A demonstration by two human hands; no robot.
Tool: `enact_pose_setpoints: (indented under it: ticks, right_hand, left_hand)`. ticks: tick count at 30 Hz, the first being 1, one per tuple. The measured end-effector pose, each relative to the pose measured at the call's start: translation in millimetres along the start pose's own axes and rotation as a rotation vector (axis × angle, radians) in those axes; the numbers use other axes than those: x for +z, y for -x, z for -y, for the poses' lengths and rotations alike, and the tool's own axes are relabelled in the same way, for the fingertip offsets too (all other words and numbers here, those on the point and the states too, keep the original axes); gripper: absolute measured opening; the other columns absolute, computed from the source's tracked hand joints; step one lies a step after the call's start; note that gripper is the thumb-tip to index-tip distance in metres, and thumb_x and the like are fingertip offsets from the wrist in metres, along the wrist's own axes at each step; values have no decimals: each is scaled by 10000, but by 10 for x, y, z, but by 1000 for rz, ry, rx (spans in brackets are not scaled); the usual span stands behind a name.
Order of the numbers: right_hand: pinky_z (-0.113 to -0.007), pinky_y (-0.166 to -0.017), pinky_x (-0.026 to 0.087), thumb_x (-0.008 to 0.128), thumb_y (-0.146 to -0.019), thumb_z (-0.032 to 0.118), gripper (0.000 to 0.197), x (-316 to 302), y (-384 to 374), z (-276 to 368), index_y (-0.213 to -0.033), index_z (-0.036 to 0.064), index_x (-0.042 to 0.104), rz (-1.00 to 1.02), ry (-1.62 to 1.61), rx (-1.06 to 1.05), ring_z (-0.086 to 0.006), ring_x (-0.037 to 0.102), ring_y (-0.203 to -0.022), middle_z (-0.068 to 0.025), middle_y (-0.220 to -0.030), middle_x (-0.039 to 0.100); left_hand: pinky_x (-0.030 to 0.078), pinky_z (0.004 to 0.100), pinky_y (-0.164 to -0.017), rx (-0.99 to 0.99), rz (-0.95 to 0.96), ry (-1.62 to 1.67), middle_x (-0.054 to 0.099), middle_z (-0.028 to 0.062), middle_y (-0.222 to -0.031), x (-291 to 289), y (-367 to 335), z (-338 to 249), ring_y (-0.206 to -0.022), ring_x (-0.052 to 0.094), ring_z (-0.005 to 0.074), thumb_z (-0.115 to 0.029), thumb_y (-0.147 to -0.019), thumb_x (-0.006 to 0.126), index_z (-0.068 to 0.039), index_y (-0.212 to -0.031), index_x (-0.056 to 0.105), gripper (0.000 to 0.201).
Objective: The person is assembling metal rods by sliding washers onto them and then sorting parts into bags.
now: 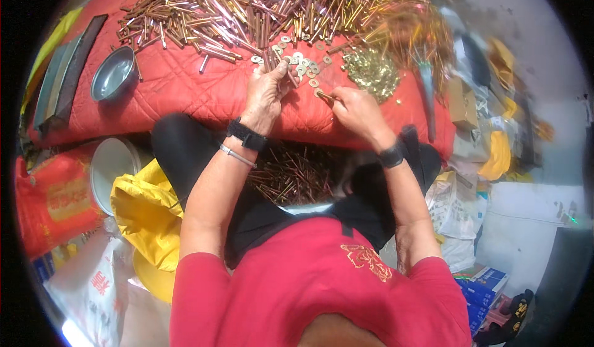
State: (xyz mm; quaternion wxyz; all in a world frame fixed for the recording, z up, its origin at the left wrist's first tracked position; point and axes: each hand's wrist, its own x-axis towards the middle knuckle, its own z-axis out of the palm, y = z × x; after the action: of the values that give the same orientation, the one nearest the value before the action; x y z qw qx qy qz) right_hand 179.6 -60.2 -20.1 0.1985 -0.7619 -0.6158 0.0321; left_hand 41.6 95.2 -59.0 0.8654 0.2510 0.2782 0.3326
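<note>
On the red quilted cloth (204, 93), loose washers (302, 69) lie between our hands, with a heap of brass-coloured pieces (371, 73) to their right and a pile of copper-toned rods (260, 10) beyond. Left hand (266, 90): fingers curled around a small bundle of rods (268, 58). Right hand (357, 111): fingers pinched together on a slim brownish piece (327, 97); whether it touches the washer at its tip, we cannot tell. Judgement: we do best with the bundle's ends level, a light left grip and washers taken singly.
</note>
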Motion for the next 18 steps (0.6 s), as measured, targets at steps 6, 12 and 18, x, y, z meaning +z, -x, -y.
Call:
enact_pose_setpoints:
  ticks: [6,12,18]
  right_hand:
    - [-477,-649,501,522,-746,159,168,-93,-39,111,-721,26,621,50,157,-5,-377,622,-692,-204,-710,617]
    - [-477,-653,514,544,-699,179,212,-274,-487,254,-693,-3,654,365,324,-87,-382,644,-713,-229,-735,637]
    - [-439,-676,517,583,-754,140,182,-183,-782,71,-902,114,685,492,316,-330,-334,651,-779,-142,-813,670]
  left_hand:
    - [550,257,-631,14,14,-36,666,61,-908,-69,-28,5,-753,644,140,-122,-891,636,-23,-1059,587,201]
    - [498,209,-549,40,20,-92,681,54,-868,-104,-49,-1,-716,640,116,-113,-893,632,-45,-987,606,119]
    - [580,256,-667,43,51,84,663,120,-1011,-30,-63,23,-867,663,194,-43,-907,575,-8,-1104,550,202]
